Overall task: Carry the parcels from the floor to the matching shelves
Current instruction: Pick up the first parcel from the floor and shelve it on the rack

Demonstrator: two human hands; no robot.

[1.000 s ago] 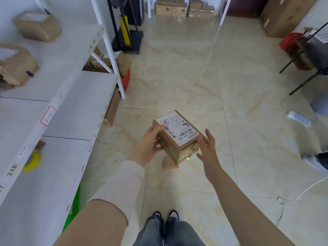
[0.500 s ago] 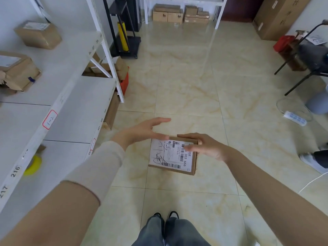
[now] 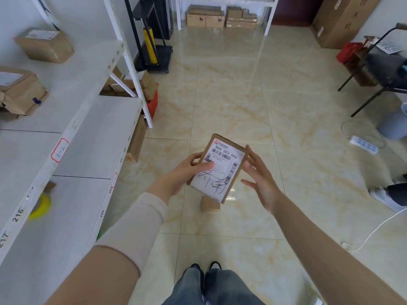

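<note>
A small brown cardboard parcel [image 3: 220,167] with a white label, barcodes and black handwriting is held up in front of me, label facing me. My left hand [image 3: 182,172] grips its left edge, thumb across the label. On the parcel's right side my right hand [image 3: 258,175] has its fingers spread, and the fingertips touch the upper right edge. A second small brown box [image 3: 210,204] lies on the tiled floor just below the parcel. White shelves [image 3: 66,137] with numbered tags stand on my left.
Two brown parcels [image 3: 44,45] sit on the upper shelf at left; a yellow tape roll [image 3: 40,206] lies on a lower one. A power strip [image 3: 363,145] and white cable lie on the floor at right, near a person's shoe [image 3: 385,198]. Cartons stand at the back.
The parcel has been turned so its label stands upright facing me. My left hand has moved from above it to gripping its left edge, and my right hand has loosened to its right side.
</note>
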